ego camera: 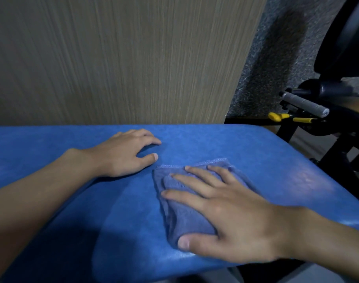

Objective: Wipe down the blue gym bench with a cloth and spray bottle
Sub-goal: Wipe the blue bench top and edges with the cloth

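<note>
The blue gym bench (72, 231) fills the lower half of the view, its padded top running left to right. A folded blue-grey cloth (186, 217) lies on the pad right of centre. My right hand (231, 215) presses flat on the cloth, fingers spread over it and thumb at its near edge. My left hand (123, 154) rests palm down on the bare pad to the left of the cloth, fingers apart, holding nothing. No spray bottle is in view.
A wood-grain wall panel (123, 58) stands right behind the bench. At the right are a black machine frame (342, 152), a grey knurled handle (305, 104) and yellow levers (274, 116), with speckled flooring (276, 68) beyond.
</note>
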The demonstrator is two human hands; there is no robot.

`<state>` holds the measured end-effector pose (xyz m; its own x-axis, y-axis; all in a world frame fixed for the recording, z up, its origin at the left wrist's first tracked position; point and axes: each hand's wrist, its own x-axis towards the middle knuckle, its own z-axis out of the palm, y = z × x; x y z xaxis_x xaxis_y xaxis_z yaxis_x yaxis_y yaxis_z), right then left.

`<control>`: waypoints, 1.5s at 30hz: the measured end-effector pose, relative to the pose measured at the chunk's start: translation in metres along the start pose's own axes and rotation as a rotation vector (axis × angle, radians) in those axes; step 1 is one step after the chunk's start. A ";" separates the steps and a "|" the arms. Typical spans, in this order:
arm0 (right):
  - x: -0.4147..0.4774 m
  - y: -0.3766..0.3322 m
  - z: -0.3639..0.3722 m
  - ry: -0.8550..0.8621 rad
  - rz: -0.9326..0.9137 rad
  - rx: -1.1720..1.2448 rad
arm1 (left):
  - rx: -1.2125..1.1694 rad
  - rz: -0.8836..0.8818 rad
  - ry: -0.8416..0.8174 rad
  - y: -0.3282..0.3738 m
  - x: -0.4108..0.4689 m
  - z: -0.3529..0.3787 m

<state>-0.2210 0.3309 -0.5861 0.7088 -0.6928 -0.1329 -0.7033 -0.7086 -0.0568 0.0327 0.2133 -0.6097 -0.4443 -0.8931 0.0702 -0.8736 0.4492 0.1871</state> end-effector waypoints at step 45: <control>0.126 0.136 -0.014 0.088 0.637 0.034 | 0.094 -0.084 -0.003 -0.031 -0.053 -0.009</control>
<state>-0.2265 0.1452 -0.5969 0.1526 -0.9858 -0.0694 -0.9882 -0.1512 -0.0247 0.0851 0.2468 -0.6105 -0.3694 -0.9276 0.0556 -0.9224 0.3732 0.0992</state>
